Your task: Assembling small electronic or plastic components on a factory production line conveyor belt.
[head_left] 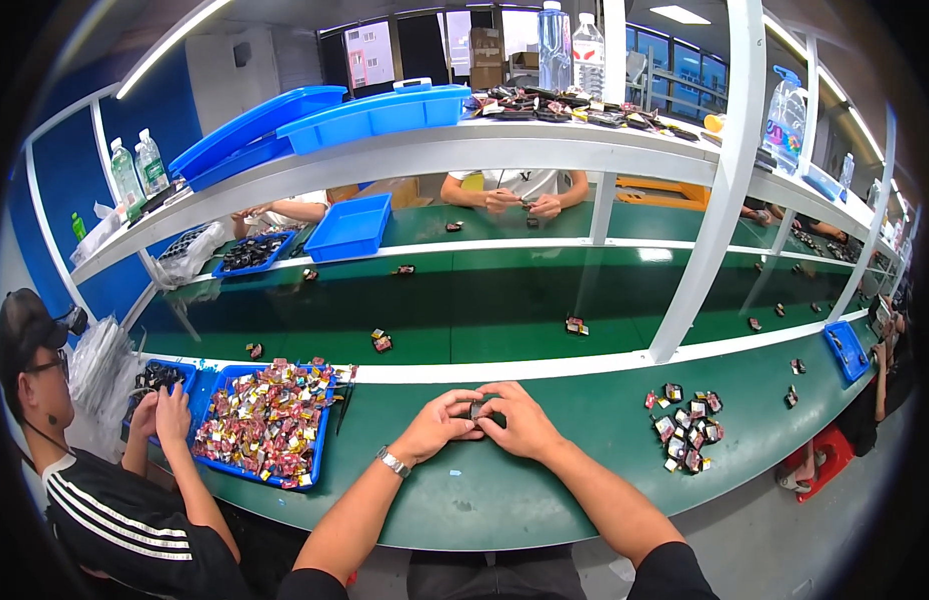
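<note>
My two hands meet over the green work table (595,410), fingers bent and closed together. Between the fingertips of my left hand (440,428) and my right hand (522,422) is a small black part (475,409), mostly hidden by the fingers. A watch with a metal band (393,461) is on my left wrist. To the left, a blue tray (253,477) is heaped with small electronic pieces (265,415) in red, white and yellow. Right of my hands lies a loose cluster of small black pieces with red and white parts (689,430).
A white-framed shelf (545,157) spans ahead, its post (713,200) rising at right. Behind the table runs a green conveyor belt (475,320) carrying scattered pieces. A co-worker (115,490) sits close at left. A thin black tool (343,409) lies beside the heaped tray.
</note>
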`<state>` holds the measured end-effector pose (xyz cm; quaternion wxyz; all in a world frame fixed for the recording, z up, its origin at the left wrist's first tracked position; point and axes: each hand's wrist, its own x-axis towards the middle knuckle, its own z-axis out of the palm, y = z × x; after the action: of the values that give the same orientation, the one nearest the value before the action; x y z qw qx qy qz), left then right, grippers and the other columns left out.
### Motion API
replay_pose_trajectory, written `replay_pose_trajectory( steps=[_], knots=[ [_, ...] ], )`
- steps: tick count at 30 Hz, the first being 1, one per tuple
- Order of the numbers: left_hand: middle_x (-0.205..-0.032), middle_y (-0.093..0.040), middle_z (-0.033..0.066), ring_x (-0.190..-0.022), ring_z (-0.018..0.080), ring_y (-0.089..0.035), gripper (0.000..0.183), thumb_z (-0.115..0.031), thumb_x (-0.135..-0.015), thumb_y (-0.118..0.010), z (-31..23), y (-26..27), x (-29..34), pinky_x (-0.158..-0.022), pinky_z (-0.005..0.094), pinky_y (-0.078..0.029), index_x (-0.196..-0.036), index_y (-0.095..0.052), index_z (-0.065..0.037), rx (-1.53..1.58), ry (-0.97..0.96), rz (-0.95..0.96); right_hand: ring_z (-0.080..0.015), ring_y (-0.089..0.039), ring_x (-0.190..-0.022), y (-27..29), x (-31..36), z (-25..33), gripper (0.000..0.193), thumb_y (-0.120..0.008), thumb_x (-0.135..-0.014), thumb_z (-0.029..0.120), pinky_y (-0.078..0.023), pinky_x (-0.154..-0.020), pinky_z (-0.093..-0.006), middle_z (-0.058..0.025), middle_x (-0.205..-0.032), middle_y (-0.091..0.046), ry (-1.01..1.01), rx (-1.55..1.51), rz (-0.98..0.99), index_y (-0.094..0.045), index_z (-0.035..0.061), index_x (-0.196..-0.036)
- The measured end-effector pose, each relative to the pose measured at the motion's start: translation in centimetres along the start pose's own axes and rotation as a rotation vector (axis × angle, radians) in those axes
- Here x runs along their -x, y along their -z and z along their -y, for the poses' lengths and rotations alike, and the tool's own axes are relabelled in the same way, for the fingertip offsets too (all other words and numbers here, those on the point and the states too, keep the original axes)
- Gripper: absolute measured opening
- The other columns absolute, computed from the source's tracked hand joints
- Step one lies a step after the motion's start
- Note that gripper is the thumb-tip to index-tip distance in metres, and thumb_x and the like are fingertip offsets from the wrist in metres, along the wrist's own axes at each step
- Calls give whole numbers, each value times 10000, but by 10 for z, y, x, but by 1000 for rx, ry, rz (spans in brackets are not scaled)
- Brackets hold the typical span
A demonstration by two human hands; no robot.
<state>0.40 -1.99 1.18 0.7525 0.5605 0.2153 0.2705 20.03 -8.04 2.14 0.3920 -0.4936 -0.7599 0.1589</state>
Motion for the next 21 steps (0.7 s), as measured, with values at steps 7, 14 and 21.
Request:
replay_pose_trajectory(
  steps=[7, 14, 21],
  knots=[
    [-1191, -590, 119, -1087, 204, -618, 365, 40, -935, -504, 2, 2, -1, -927, 359, -566, -1293, -465, -14, 40, 11, -17, -296, -518, -1187, 3, 1, 1, 108, -691, -806, 142, -446, -988, -391, -96, -1219, -601, 22, -80, 17, -702, 62, -878],
    [-1183, -602, 112, -1080, 207, -625, 304, -64, -976, -534, 8, 4, -3, -920, 381, -565, -1273, -480, -34, 99, -5, -55, -279, -549, -1142, -14, 3, 7, 107, -689, -815, 121, -472, -948, -367, -75, -1174, -622, 2, -10, -174, -711, 60, -901],
    [-1202, -606, 118, -1080, 197, -624, 295, -96, -983, -541, 9, 4, -3, -934, 394, -558, -1266, -482, -36, 149, -20, -59, -274, -560, -1102, -22, 4, 2, 129, -700, -819, 115, -479, -930, -375, -60, -1144, -638, -30, -64, -241, -722, 65, -936]
  ],
)
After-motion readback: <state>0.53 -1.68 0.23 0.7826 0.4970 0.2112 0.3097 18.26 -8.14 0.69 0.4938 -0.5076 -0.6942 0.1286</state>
